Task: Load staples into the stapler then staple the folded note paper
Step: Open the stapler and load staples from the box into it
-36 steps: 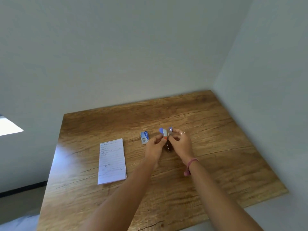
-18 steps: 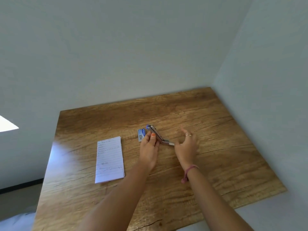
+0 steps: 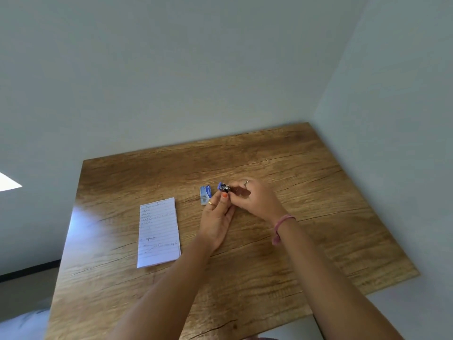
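Pale walls meet behind a wooden tabletop (image 3: 282, 253) filling the lower frame; folded note paper (image 3: 158, 233) lies left of centre, well apart from both hands. At centre, right hand (image 3: 255, 200) and left hand (image 3: 217, 217) pinch the small blue stapler (image 3: 224, 187) with narrowed fingers (image 3: 224, 195). A staple box (image 3: 205, 195) lies just left of it.

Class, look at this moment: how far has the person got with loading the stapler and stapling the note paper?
Done: nothing can be confirmed; whether staples are loaded cannot be seen. In hand: both the left hand and right hand hold the small stapler above the table, beside the staple box. Left: the paper lies flat and apart from the hands, not yet stapled.
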{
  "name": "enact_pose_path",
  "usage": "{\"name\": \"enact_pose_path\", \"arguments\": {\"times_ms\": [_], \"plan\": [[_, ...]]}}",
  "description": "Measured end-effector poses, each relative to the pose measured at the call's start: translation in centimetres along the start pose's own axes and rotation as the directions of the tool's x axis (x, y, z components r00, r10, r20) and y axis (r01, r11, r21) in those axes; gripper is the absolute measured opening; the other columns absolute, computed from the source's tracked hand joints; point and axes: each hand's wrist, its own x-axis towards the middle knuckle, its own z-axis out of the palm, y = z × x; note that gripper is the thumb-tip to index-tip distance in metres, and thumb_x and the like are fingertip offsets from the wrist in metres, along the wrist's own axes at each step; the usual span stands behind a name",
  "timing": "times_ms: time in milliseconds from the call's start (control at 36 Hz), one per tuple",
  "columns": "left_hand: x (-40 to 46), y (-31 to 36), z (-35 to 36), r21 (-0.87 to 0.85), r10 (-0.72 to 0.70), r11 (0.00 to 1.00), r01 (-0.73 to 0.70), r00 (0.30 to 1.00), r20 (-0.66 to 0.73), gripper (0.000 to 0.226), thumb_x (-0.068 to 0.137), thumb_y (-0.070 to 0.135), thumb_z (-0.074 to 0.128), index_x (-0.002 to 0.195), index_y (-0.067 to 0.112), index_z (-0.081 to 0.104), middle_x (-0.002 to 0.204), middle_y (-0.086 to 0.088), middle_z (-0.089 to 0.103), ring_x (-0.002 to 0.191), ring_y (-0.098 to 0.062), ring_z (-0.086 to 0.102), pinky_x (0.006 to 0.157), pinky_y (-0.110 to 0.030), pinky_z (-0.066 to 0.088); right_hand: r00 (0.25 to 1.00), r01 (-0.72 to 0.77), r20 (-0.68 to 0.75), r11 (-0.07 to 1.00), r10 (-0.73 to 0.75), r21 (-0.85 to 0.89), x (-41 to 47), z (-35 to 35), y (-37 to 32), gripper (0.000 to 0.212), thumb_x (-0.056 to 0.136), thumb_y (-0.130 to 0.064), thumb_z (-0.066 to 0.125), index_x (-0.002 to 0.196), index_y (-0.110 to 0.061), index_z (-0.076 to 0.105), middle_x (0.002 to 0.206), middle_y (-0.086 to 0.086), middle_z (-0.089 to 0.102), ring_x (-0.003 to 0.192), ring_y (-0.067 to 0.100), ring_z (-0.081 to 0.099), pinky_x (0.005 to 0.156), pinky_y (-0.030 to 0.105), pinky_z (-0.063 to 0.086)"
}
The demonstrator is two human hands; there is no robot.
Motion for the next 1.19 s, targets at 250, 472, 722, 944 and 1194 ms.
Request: {"name": "enact_pose_path", "arguments": {"times_ms": [250, 472, 722, 944, 1194], "plan": [[0.0, 0.1, -0.3, -0.068, -0.008, 0.998, 0.007, 1.000, -0.007, 0.023, 0.084, 0.008, 0.061, 0.107, 0.008, 0.062, 0.104, -0.010, 0.072, 0.100, -0.018, 0.069, 0.097, -0.032, 0.051, 0.999, -0.018, 0.035, 0.989, 0.023, -0.144, 0.1, -0.1, -0.9, 0.022, 0.073, -0.033, 0.065, 0.090, -0.022, 0.072, 0.084, -0.006, 0.071, 0.073, 0.009, 0.064, 0.068, 0.034, 0.055], [0.0, -0.1, -0.2, -0.005, 0.016, 1.000, -0.017, 1.000, -0.023, 0.028, 0.083, 0.012, 0.061, 0.111, 0.008, 0.059, 0.106, -0.010, 0.069, 0.099, -0.017, 0.067, 0.093, -0.030, 0.053, 1.000, 0.014, 0.005, 0.968, -0.013, -0.249, -0.3, -0.1, -1.3, 0.024, 0.073, -0.033, 0.066, 0.089, -0.015, 0.072, 0.076, -0.003, 0.067, 0.066, 0.014, 0.059, 0.062, 0.035, 0.051], [-0.8, -0.4, 0.2, 0.028, 0.052, 0.998, -0.050, 0.998, -0.043, 0.039, 0.087, 0.015, 0.059, 0.123, 0.004, 0.052, 0.111, -0.011, 0.065, 0.104, -0.019, 0.063, 0.098, -0.033, 0.048, 0.999, 0.040, -0.025, 0.971, -0.047, -0.237, -0.8, 0.3, -1.0, 0.018, 0.074, -0.021, 0.067, 0.089, -0.012, 0.069, 0.067, -0.008, 0.057, 0.060, 0.009, 0.048, 0.057, 0.024, 0.040], [-2.3, -0.3, -0.2, -0.092, 0.071, 0.993, -0.078, 0.994, -0.079, 0.026, 0.091, 0.013, 0.054, 0.116, 0.010, 0.052, 0.127, -0.009, 0.064, 0.119, -0.019, 0.060, 0.096, -0.029, 0.051, 0.972, -0.146, -0.148, 0.960, 0.184, 0.239, -2.0, -0.9, 1.2, 0.014, 0.079, -0.014, 0.069, 0.092, -0.017, 0.070, 0.083, -0.006, 0.073, 0.076, 0.004, 0.070, 0.068, 0.012, 0.054], [-4.0, 0.2, 0.7, -0.036, -0.159, 0.987, 0.157, 0.985, -0.064, 0.027, 0.084, 0.023, 0.063, 0.102, 0.004, 0.059, 0.120, -0.020, 0.064, 0.099, -0.027, 0.068, 0.080, -0.037, 0.059, 0.933, -0.193, -0.047, 0.606, 0.357, 0.771, -2.3, -3.3, 1.7, 0.027, 0.074, -0.025, 0.074, 0.096, -0.011, 0.068, 0.094, 0.012, 0.075, 0.093, 0.029, 0.072, 0.072, 0.032, 0.060]]}}
